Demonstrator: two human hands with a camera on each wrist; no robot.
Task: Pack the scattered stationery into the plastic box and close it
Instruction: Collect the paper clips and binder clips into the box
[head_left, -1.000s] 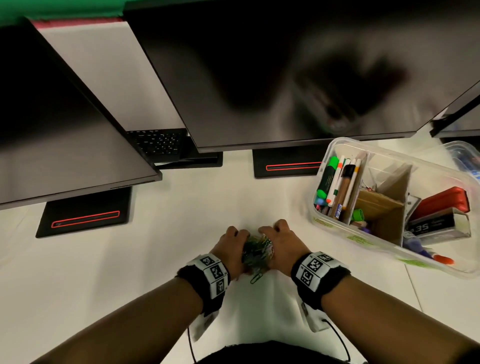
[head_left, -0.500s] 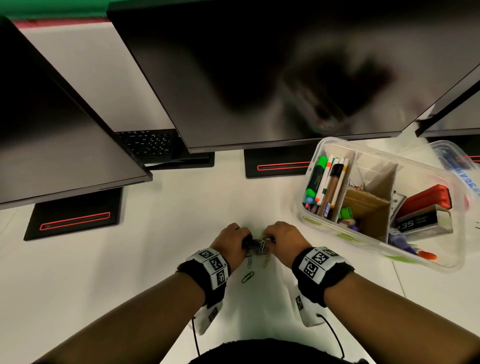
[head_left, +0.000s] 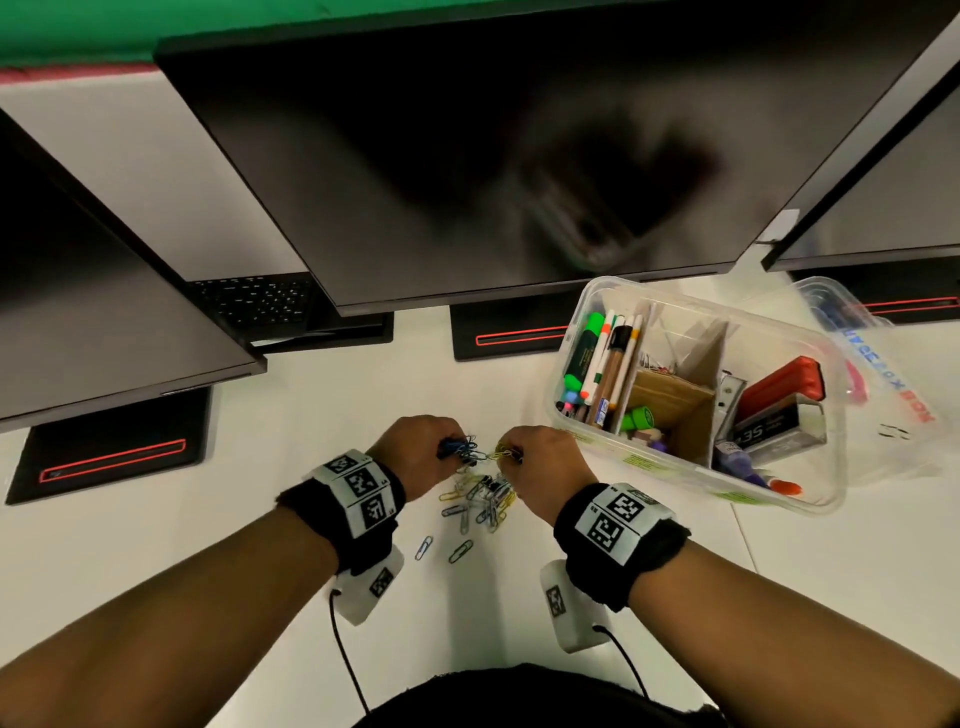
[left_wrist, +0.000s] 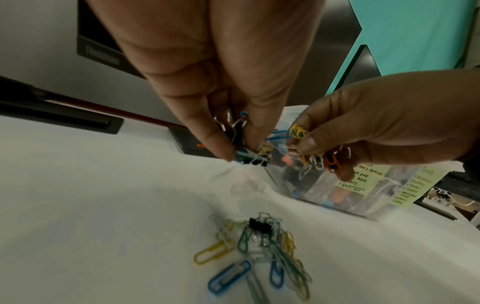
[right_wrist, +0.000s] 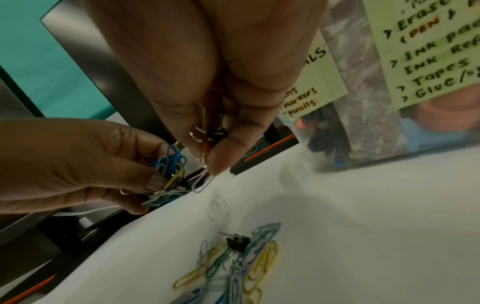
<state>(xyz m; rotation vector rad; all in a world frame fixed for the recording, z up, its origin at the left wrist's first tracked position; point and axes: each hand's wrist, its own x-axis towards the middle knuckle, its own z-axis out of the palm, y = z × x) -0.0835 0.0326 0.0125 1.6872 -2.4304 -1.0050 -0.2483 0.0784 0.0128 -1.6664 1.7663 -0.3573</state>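
Observation:
My left hand is raised a little above the white desk and pinches a bunch of coloured paper clips and small binder clips. Beside it my right hand pinches another bunch of clips. Below both hands a loose pile of paper clips with a black binder clip lies on the desk. The clear plastic box stands open at the right, its compartments holding pens, markers and a red stapler.
The box lid lies behind the box at the far right. Three dark monitors overhang the back of the desk on black stands. A keyboard sits behind the left monitor. Two stray clips lie nearer me.
Both hands have lifted off the desk and drawn slightly apart, each with a bunch of clips. Several clips have dropped out and now lie scattered beneath them.

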